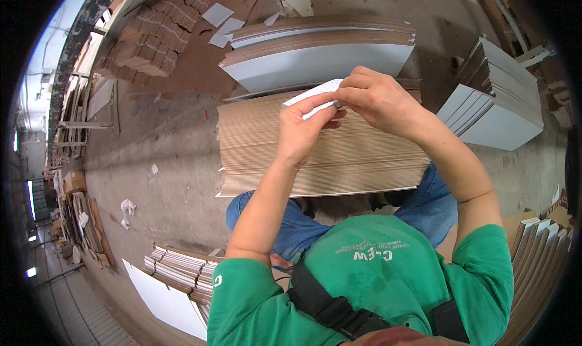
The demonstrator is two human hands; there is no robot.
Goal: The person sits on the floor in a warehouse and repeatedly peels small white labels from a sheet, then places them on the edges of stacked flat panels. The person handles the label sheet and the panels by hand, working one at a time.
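Note:
A small white piece of paper or card, which seems folded, is held between my two hands above a wide stack of brown cardboard sheets. My left hand pinches its lower edge between thumb and fingers. At its right end, the fingers and thumb of my right hand are closed together on it. The cardboard sheets stand on edge in a tight row right in front of my legs, and both hands hover over the row's far part.
Beyond the row stands another stack with a white face. White panels stand at the right, and more white-edged panels lie at lower left. Brown bundles are piled at far left. Scraps litter the concrete floor.

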